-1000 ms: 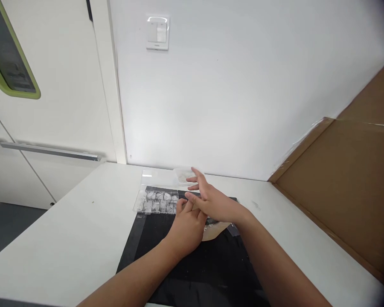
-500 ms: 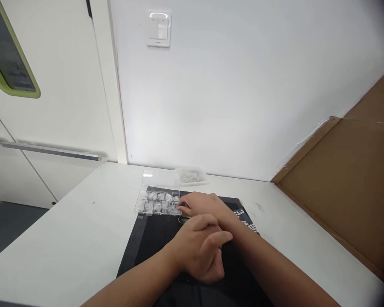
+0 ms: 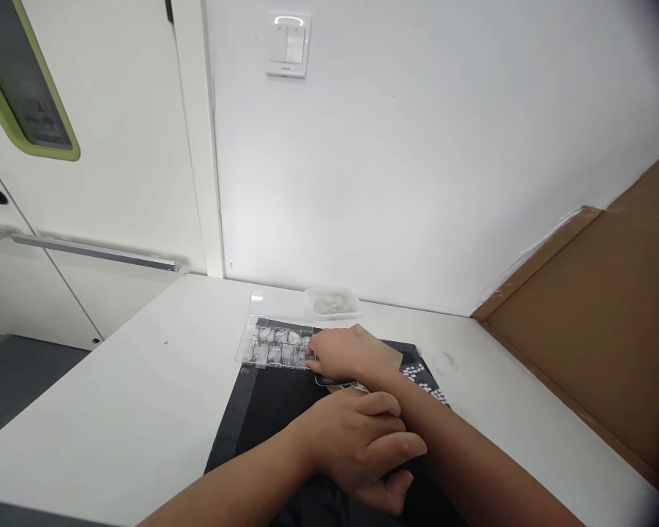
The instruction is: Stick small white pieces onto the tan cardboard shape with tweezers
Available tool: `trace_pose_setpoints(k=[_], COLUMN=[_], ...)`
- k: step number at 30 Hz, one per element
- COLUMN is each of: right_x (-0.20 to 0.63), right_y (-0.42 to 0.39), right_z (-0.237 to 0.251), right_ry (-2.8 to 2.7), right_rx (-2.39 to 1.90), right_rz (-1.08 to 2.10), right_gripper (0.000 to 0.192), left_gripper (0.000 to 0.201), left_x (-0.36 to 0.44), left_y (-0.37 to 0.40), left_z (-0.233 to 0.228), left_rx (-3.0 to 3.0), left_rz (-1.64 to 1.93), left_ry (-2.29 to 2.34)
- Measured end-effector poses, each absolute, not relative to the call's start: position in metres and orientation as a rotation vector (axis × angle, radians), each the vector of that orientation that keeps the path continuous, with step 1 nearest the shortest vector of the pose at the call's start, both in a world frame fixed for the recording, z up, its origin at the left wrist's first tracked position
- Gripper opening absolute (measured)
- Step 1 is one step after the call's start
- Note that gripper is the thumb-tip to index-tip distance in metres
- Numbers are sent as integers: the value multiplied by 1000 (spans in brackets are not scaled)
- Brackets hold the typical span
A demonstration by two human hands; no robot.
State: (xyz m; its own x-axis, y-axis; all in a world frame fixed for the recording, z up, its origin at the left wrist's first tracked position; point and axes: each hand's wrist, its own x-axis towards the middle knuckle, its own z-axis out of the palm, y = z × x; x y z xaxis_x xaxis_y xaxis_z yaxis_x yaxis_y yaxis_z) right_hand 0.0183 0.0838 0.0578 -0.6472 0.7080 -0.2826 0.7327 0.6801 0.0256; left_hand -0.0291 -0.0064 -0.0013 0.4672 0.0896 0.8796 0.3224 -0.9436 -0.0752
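Observation:
A clear compartment box point(image 3: 272, 349) with small pale pieces in its cells lies at the far edge of a black mat point(image 3: 269, 417) on the white table point(image 3: 115, 410). My right hand point(image 3: 343, 355) rests curled at the box's right end, fingertips touching it, over a tan card point(image 3: 381, 353). Whether those fingers pinch anything is hidden. My left hand point(image 3: 362, 446) lies nearer me on the mat, fingers curled loosely against my right forearm, holding nothing that shows.
A small clear tub point(image 3: 332, 302) of pale pieces stands behind the box near the wall. A big brown cardboard sheet point(image 3: 598, 322) leans at the right. A door with a metal bar point(image 3: 93, 252) is at the left, and a light switch point(image 3: 287, 44) above.
My right hand came back from the small tub and curled down at the box's right end. My left hand pulled back toward me and closed loosely beside my right forearm.

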Motion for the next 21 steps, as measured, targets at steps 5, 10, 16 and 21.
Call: trace_pose_setpoints(k=[5, 10, 16, 21], right_x=[15, 13, 18, 24], right_y=[97, 104, 106, 113], right_z=[52, 50, 50, 39], right_ry=[2587, 2581, 2625, 2649], right_rx=[1207, 1280, 1363, 1443], right_rz=[-281, -414, -533, -587], right_gripper=[13, 5, 7, 17], left_gripper=[30, 32, 34, 31], left_x=[-32, -35, -34, -34], left_y=[-6, -6, -4, -4], left_z=[1, 1, -3, -2], left_rx=[-2501, -2571, -2603, -2563], left_rz=[-1444, -1405, -1323, -1402], left_ry=[-387, -421, -433, -402])
